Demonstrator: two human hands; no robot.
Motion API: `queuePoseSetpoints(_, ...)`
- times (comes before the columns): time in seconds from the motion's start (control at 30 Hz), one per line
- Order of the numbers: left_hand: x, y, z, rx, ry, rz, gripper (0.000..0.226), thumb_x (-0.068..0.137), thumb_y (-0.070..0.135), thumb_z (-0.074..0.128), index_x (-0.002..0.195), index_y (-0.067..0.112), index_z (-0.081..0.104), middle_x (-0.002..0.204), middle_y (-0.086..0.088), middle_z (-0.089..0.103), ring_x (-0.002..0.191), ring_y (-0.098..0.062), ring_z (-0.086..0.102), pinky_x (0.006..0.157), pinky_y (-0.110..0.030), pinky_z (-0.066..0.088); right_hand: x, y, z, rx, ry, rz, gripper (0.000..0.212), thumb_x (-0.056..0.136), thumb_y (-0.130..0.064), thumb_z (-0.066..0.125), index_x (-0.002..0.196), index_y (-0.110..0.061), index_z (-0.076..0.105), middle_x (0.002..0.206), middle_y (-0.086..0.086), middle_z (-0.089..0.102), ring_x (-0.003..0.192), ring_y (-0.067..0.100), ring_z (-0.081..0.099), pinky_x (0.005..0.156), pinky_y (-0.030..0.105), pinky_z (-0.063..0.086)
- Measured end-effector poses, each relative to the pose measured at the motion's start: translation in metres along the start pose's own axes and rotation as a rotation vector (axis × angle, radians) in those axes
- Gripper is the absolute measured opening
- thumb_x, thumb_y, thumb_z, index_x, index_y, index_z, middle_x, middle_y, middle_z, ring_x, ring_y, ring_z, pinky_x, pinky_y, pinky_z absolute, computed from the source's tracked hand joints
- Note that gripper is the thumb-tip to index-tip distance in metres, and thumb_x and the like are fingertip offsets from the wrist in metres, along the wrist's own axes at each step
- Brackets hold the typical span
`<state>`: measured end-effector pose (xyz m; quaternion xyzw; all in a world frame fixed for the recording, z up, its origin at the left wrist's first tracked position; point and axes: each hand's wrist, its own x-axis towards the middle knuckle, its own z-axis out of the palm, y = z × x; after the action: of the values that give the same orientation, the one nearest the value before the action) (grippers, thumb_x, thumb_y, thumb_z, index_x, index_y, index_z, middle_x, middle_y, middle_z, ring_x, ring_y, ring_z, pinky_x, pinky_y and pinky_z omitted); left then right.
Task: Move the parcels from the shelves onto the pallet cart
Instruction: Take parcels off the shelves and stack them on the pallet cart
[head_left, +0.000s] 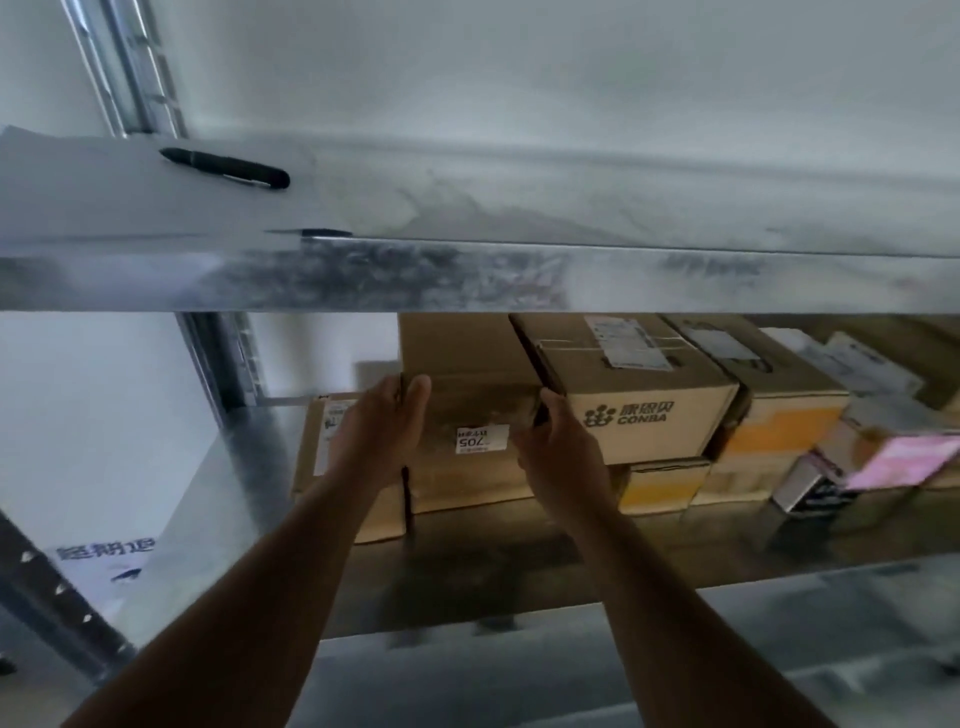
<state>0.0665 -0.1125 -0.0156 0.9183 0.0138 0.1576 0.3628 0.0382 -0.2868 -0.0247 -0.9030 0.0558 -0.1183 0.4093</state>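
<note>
Galvanized shelf (519, 551) holds parcels (644, 410); pen (226, 167) above.

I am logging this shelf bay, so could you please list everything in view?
705 box: one, brown, middle shelf, both hands on its sides.
CONBA box: one, brown, right of it, on a stack.
Other parcels: several, brown, yellow, pink, further right.
Low box: one, brown, at left.
Pen: one, black, top shelf.
Left hand: grip on the 705 box's left side.
Right hand: grip on its right side.
</note>
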Motion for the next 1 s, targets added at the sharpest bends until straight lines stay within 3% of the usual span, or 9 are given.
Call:
queuePoseSetpoints(0.13,0.018,-0.012,-0.009,-0.137,0.05,-0.073,0.021,0.095,0.025,0.045,0.104,0.01,0.056,0.098,-0.008,0.063,0.084,-0.021,0.059,0.069,-0.029,0.044,0.002,-0.01,0.007,-0.028,-0.019,-0.082,0.028,0.094,-0.036,0.049,0.115,-0.02,0.056,0.102,0.001,0.064,0.088,0.016,0.061,0.082,0.04,0.051)
queuePoseSetpoints(0.23,0.029,-0.015,-0.014,-0.156,0.018,-0.169,0.039,0.094,0.041,0.04,0.116,0.014,0.056,0.116,-0.009,0.061,0.099,-0.028,0.059,0.084,-0.039,0.048,0.012,-0.019,0.011,0.039,0.139,-0.063,0.023,0.094,-0.029,0.045,0.095,-0.011,0.059,0.098,0.011,0.06,0.08,0.019,0.055,0.079,0.04,0.051)
queuePoseSetpoints(0.33,0.034,-0.01,-0.008,-0.104,-0.08,-0.184,0.055,0.092,0.052,0.038,0.133,0.016,0.047,0.127,-0.009,0.056,0.103,-0.028,0.058,0.085,-0.037,0.047,0.019,-0.028,0.014,-0.051,0.228,-0.007,0.028,0.096,-0.033,0.041,0.112,-0.012,0.053,0.11,0.007,0.055,0.091,0.016,0.051,0.076,0.033,0.044)
queuePoseSetpoints(0.43,0.036,-0.007,-0.002,-0.183,-0.155,-0.164,0.035,0.095,0.042,0.038,0.108,0.016,0.057,0.102,-0.008,0.062,0.075,-0.016,0.055,0.059,-0.028,0.038,0.021,-0.032,0.016,-0.121,0.22,0.066,0.031,0.098,-0.033,0.038,0.12,-0.012,0.046,0.114,0.01,0.056,0.094,0.02,0.055,0.074,0.034,0.041)
queuePoseSetpoints(0.5,0.038,-0.007,-0.002,-0.245,-0.179,-0.139,0.023,0.096,0.029,0.035,0.09,0.016,0.053,0.085,-0.006,0.059,0.066,-0.014,0.05,0.054,-0.027,0.033,0.022,-0.031,0.015,-0.132,0.168,0.1,0.027,0.098,-0.03,0.037,0.117,-0.013,0.047,0.117,0.011,0.057,0.098,0.024,0.057,0.073,0.034,0.039)
queuePoseSetpoints(0.63,0.043,-0.016,-0.009,-0.248,-0.135,-0.119,0.022,0.094,0.022,0.032,0.088,0.015,0.052,0.071,-0.002,0.051,0.064,-0.017,0.049,0.059,-0.029,0.037,0.022,-0.025,0.013,-0.105,0.072,0.046,0.024,0.098,-0.032,0.041,0.096,-0.014,0.057,0.099,0.01,0.061,0.086,0.021,0.061,0.071,0.033,0.048)
queuePoseSetpoints(0.77,0.044,-0.028,-0.016,-0.117,-0.109,-0.086,0.026,0.092,0.027,0.035,0.076,0.018,0.053,0.074,-0.003,0.055,0.075,-0.025,0.054,0.07,-0.034,0.043,0.021,-0.029,0.015,0.068,0.133,0.08,0.037,0.096,-0.042,0.043,0.07,-0.017,0.051,0.064,-0.002,0.052,0.057,0.01,0.049,0.053,0.025,0.031)
queuePoseSetpoints(0.9,0.036,-0.034,-0.019,-0.293,-0.164,-0.171,0.022,0.09,0.039,0.045,0.096,0.026,0.061,0.087,-0.001,0.063,0.083,-0.024,0.061,0.085,-0.043,0.051,0.023,-0.032,0.016,0.234,0.011,0.198,0.028,0.093,-0.034,0.05,0.097,-0.008,0.058,0.08,0.004,0.059,0.071,0.013,0.056,0.064,0.031,0.049)
queuePoseSetpoints(1.0,0.031,-0.034,-0.026,-0.447,-0.262,-0.224,0.038,0.091,0.035,0.052,0.129,0.029,0.049,0.087,0.007,0.059,0.082,-0.016,0.061,0.069,-0.034,0.051,0.022,-0.029,0.008,0.376,-0.137,0.292,0.029,0.095,-0.027,0.049,0.121,-0.014,0.048,0.106,0.006,0.057,0.093,0.02,0.058,0.08,0.039,0.054)
